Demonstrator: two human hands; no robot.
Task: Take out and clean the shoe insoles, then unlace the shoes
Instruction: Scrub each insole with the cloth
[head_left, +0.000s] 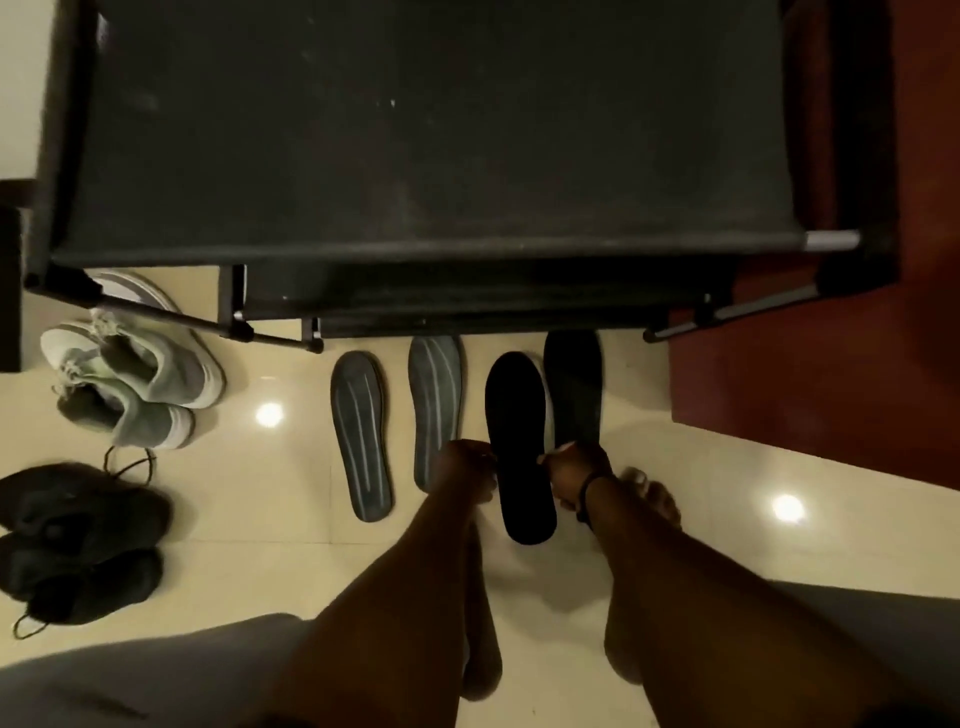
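A black insole (519, 441) is held lengthwise between my two hands above the cream floor. My left hand (465, 475) pinches its left edge and my right hand (574, 475) grips its right edge. Two grey striped insoles (359, 436) (434, 395) lie flat to the left of it. Another dark insole (574, 387) lies just right of it, near the rack. A pair of grey-green laced sneakers (130, 379) sits at the left. A pair of black sneakers (78, 540) with loose laces lies below them.
A dark fabric shoe rack (415, 156) with metal poles fills the top of the view. A red-brown door or panel (831, 364) stands at the right. My bare foot (652, 493) rests on the floor beside my right hand. Ceiling lights reflect off the tiles.
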